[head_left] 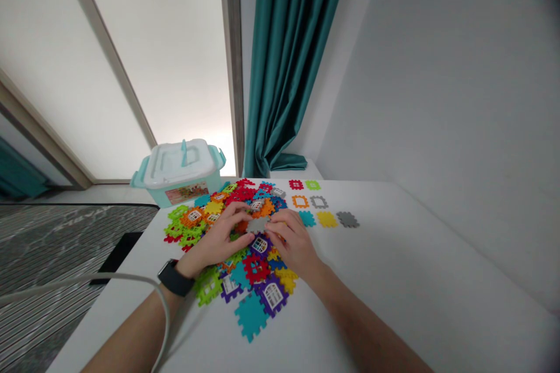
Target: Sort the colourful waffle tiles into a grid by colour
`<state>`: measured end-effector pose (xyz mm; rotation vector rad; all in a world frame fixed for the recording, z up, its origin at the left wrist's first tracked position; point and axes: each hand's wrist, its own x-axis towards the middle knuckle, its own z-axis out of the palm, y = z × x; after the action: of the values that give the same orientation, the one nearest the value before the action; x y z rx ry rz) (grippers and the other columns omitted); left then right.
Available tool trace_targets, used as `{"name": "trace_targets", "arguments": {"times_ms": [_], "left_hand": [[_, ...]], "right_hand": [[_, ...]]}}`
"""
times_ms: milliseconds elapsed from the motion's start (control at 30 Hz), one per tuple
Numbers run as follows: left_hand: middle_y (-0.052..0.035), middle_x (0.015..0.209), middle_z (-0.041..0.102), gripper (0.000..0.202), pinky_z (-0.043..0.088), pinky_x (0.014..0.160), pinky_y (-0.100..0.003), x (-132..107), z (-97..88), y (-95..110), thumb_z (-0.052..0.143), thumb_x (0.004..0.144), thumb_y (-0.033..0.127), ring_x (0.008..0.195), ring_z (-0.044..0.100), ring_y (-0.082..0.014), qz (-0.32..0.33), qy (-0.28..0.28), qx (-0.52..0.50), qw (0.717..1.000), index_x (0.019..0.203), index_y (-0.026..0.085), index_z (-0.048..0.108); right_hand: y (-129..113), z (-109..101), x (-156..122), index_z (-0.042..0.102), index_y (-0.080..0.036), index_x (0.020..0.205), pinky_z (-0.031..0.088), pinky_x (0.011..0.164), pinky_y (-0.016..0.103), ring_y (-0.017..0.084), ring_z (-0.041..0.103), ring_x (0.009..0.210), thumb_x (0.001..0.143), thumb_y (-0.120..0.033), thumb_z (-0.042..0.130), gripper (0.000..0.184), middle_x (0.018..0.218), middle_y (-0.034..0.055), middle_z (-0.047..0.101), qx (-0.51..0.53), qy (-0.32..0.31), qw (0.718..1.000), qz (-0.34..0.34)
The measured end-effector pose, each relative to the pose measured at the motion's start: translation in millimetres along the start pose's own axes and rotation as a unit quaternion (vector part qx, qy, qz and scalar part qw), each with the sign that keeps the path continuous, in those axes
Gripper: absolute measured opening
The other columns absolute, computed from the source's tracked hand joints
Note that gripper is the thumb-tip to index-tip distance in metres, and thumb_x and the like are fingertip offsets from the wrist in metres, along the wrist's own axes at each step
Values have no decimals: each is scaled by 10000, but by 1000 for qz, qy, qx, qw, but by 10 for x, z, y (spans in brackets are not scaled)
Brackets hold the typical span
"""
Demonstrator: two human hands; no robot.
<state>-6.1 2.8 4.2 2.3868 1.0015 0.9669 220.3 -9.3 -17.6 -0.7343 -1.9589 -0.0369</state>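
A flat grey interlocking tile (258, 224) with notched edges is between my two hands, above a heap of colourful plastic tiles. My right hand (294, 240) pinches the tile's right edge between thumb and fingers. On the other side, my left hand (219, 239) has its thumb and fingers apart near the tile's left edge; whether they touch it I cannot tell. Just below lies a purple window tile (261, 245). A red tile (256, 268), another purple window tile (272, 294) and a turquoise tile (251, 315) lie nearer to me.
Right of the heap, several tiles are laid out in rows, among them a yellow tile (326, 220) and a separate grey tile (347, 220). A lidded storage box (186, 166) stands at the back left. A pale cable (131, 277) crosses above my left forearm. The white table (394, 280) meets the wall.
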Motion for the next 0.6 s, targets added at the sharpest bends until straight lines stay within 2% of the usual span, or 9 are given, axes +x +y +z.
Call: {"name": "trace_targets", "arguments": {"times_ms": [100,233,300,600], "left_hand": [[-140,1403,471,281,458,1107,-514,-11,13,-32,663,919,361,1318,499,-313,9,41,37,998,1153,216,601],[-158,1449,413,406,430,1115,-567,-15,19,-81,743,876,382,1359,441,-353,59,83,119,988,1213,224,583],[-160,1470,400,421,420,1119,-581,-14,19,-92,746,880,382,1374,426,-361,80,92,140,983,1237,233,580],[-169,1471,398,447,443,1094,-573,-14,38,-93,757,870,422,1357,438,-367,105,92,161,977,1242,232,600]], "right_hand": [[3,3,-10,623,-245,1120,545,907,433,232,610,1015,965,-168,567,182,1068,80,634,-3,-31,999,27],[22,16,-29,462,-223,1419,505,1061,509,299,520,1273,891,-247,674,570,1336,150,532,-11,-74,995,70],[32,16,-34,408,-233,1471,469,1112,541,321,460,1353,871,-274,701,669,1410,159,474,-19,-84,993,86],[37,-8,-37,455,-275,1442,421,1149,591,338,417,1409,872,-280,714,626,1442,151,447,-36,-84,991,94]]}}
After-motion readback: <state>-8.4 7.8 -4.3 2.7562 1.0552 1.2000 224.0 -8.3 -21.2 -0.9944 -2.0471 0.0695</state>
